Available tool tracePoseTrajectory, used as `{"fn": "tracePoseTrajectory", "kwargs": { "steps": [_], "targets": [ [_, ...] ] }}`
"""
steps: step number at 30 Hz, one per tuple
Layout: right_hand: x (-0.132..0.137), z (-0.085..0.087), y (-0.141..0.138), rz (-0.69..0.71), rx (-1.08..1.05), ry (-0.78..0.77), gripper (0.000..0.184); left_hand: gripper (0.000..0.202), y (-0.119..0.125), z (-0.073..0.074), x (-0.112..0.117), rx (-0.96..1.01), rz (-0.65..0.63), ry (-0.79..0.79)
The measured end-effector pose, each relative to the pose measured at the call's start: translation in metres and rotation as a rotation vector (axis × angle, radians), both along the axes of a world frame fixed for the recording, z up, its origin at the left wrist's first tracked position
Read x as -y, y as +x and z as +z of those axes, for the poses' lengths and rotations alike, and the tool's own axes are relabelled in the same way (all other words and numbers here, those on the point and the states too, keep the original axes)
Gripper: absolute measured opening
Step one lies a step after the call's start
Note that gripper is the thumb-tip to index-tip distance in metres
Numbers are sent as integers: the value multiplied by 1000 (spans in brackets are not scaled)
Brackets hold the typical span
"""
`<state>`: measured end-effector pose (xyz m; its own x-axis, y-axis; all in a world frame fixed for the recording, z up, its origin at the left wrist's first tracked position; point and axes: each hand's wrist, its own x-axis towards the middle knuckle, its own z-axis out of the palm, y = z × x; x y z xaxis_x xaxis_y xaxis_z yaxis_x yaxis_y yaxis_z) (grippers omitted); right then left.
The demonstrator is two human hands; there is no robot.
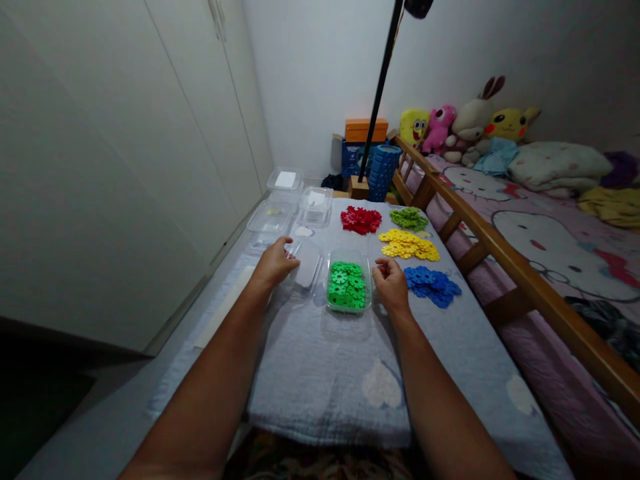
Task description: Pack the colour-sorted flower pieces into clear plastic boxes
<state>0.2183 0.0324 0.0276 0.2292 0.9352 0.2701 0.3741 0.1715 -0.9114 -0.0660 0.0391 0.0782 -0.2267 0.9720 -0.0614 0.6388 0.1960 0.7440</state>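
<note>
My left hand (278, 264) has its thumb and fingers closed on the left edge of a clear plastic lid (306, 265). Right of the lid, a clear plastic box (369, 293) stands on the cloth, with green snowflake-shaped building pieces (346, 285) in it. Close by the box's right side is my right hand (391, 283), its fingers loosely bent, the thumb apart and nothing visible in them. A pile of blue snowflake pieces (433, 285) lies just right of that hand. Further back are yellow pieces (409, 245), red pieces (361, 219) and light green pieces (409, 219).
Other clear containers (273, 217) stand at the table's back left, some with white paper (285, 179) on top. A patterned cloth (325, 380) covers the table. A wooden bed rail (505, 267) runs along the right, a white cabinet (150, 167) along the left. Behind rises a black pole (379, 93).
</note>
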Motion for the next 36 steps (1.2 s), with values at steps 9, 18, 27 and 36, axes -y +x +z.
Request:
{"fn": "tracePoseTrajectory", "kwargs": {
  "steps": [9,18,27,36],
  "targets": [
    [11,12,-9,66,-29,130,23,44,14,39,29,-58,60,214],
    [32,28,-24,337,-245,63,30,36,71,58,68,-484,-104,466],
    [34,36,-28,380,-568,-68,58,13,117,32,86,-709,-372,510],
    [30,36,-27,298,-671,-131,57,18,129,26,87,-586,-483,483]
  ]
}}
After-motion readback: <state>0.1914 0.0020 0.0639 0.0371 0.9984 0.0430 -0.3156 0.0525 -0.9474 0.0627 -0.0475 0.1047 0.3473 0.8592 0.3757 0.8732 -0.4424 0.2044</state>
